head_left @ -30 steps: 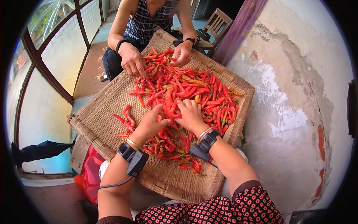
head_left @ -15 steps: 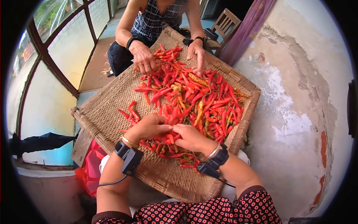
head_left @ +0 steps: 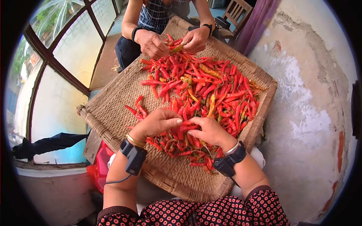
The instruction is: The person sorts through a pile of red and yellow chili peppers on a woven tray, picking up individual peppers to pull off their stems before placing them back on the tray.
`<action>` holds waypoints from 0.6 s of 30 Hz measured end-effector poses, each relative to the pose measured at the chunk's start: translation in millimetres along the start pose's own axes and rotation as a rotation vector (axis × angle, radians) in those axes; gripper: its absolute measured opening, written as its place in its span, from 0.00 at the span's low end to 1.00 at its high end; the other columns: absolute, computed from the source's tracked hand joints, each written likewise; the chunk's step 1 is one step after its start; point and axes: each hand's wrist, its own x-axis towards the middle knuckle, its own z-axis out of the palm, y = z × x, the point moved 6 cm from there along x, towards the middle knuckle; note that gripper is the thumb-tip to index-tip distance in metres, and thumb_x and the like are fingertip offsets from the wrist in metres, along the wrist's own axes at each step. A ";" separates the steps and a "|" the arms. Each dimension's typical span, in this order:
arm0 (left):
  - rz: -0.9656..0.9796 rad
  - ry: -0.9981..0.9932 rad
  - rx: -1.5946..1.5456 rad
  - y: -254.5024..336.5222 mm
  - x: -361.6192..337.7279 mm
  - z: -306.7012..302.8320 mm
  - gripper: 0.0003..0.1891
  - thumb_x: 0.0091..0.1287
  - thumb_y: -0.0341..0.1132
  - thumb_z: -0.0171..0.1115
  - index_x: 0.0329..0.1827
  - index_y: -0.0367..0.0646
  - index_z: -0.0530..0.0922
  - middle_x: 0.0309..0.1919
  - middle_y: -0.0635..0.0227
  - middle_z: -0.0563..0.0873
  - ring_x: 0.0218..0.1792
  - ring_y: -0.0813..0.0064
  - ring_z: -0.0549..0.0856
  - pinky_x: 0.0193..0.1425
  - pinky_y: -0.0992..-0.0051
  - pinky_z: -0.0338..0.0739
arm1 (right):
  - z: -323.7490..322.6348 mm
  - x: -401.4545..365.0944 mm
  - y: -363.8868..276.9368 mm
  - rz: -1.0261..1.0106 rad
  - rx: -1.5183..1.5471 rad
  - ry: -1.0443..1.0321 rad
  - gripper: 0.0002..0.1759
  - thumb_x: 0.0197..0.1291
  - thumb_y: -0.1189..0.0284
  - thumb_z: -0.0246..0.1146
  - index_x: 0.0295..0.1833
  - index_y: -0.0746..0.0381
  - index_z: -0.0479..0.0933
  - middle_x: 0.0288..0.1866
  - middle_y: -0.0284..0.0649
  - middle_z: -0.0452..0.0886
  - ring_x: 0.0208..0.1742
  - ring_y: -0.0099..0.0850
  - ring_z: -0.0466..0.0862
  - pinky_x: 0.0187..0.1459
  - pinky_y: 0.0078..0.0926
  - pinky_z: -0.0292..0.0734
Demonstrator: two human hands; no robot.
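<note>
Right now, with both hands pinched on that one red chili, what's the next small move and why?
Probably lift the red chili just clear of the pile. The left hand and right hand each have a fingertip grip on one end, yet it lies low against other chilies on the woven tray, so twisting there would likely drag neighbours.

Red chili (head_left: pixel 184 128) pinched between left hand (head_left: pixel 156 123) and right hand (head_left: pixel 210 132): mostly covered by fingers, ends not visible. Chilies under both palms hidden. Co-worker (head_left: pixel 154 15) cut off above chest by top edge. Wooden chair (head_left: pixel 237 9) clipped too. Red bag (head_left: pixel 98 165) mostly behind woven tray (head_left: pixel 113 101).
</note>
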 end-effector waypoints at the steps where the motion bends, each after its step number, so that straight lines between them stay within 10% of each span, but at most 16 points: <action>1: 0.023 -0.018 0.070 3.8 2.0 7.3 0.17 0.64 0.45 0.60 0.39 0.37 0.81 0.24 0.76 0.81 0.25 0.89 0.75 0.28 0.84 0.70 | -3.5 0.0 -6.3 -0.051 0.025 0.041 0.17 0.51 0.67 0.65 0.45 0.65 0.76 0.33 0.49 0.80 0.37 0.44 0.81 0.40 0.34 0.74; 10: 0.119 0.211 -0.266 14.3 -9.0 -16.2 0.08 0.64 0.35 0.61 0.32 0.40 0.81 0.22 0.80 0.79 0.23 0.91 0.74 0.26 0.87 0.68 | 1.2 -1.3 -8.8 0.054 0.067 -0.094 0.31 0.47 0.64 0.66 0.58 0.60 0.67 0.36 0.52 0.80 0.41 0.47 0.81 0.41 0.39 0.75; 18: 0.287 0.844 -0.704 0.1 -21.3 -78.7 0.10 0.68 0.37 0.55 0.41 0.38 0.76 0.30 0.71 0.80 0.22 0.85 0.76 0.24 0.85 0.70 | 4.8 -0.9 16.3 0.095 -0.015 -0.059 0.27 0.52 0.65 0.63 0.58 0.60 0.70 0.41 0.48 0.81 0.42 0.44 0.82 0.46 0.37 0.75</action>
